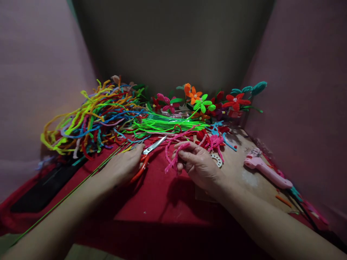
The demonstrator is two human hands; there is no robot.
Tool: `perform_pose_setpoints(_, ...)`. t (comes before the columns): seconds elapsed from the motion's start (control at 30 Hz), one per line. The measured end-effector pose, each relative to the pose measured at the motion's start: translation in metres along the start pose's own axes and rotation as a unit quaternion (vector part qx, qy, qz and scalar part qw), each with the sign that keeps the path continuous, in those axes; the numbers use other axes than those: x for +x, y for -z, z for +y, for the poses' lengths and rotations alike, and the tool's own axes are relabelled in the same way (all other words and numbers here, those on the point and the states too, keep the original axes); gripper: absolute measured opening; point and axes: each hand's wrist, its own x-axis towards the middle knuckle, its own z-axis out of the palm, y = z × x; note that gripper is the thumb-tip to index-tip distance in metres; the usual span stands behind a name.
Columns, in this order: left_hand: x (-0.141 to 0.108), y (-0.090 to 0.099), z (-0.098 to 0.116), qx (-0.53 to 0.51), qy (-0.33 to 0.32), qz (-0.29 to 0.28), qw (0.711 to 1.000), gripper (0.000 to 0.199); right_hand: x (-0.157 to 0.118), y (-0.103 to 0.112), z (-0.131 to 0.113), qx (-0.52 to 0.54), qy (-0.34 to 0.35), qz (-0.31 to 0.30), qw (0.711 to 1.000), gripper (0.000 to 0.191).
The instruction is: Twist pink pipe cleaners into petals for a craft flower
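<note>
Left hand [132, 159] is curled on the scissors [154, 146]. Right of these, pink fuzzy stems [176, 157] are pinched by the right hand [197, 161].

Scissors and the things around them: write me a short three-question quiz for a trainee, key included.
1. Fill in: the right hand holds a fuzzy strand coloured ____.
2. True or false: the pink tool lies nearer the left hand than the right.
3. Which way do the blades of the scissors point?
A) back toward the person
B) away from the person
C) straight down into the cloth

Key: 1. pink; 2. false; 3. B
</note>
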Motion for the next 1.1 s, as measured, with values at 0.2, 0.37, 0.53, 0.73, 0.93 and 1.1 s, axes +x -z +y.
perform_pose_setpoints(0.2,0.017,0.004,-0.001,0.061,-0.056,0.007,0.997,0.029,0.002,0.003,-0.001,-0.018,-0.020,0.043,0.999,0.017)
perform_pose_setpoints(0.37,0.007,0.015,0.037,-0.173,-0.183,0.134,0.958,0.026,0.004,0.004,-0.001,-0.007,-0.031,0.090,0.995,0.018)
perform_pose_setpoints(0.53,0.002,0.009,0.066,-0.279,-0.256,0.174,0.909,0.015,0.005,0.005,0.000,-0.004,-0.028,0.111,0.993,0.018)
perform_pose_setpoints(0.73,0.004,-0.006,0.070,-0.293,-0.198,0.233,0.906,0.009,0.002,0.005,-0.002,-0.063,-0.014,0.092,0.994,0.015)
perform_pose_setpoints(0.93,0.002,-0.011,0.072,-0.311,-0.149,0.252,0.904,0.006,0.000,0.007,0.000,-0.128,0.009,0.064,0.990,0.011)
perform_pose_setpoints(1.1,0.006,-0.017,0.073,-0.358,-0.105,0.231,0.899,0.006,0.000,0.004,-0.002,-0.127,0.019,0.081,0.988,0.012)
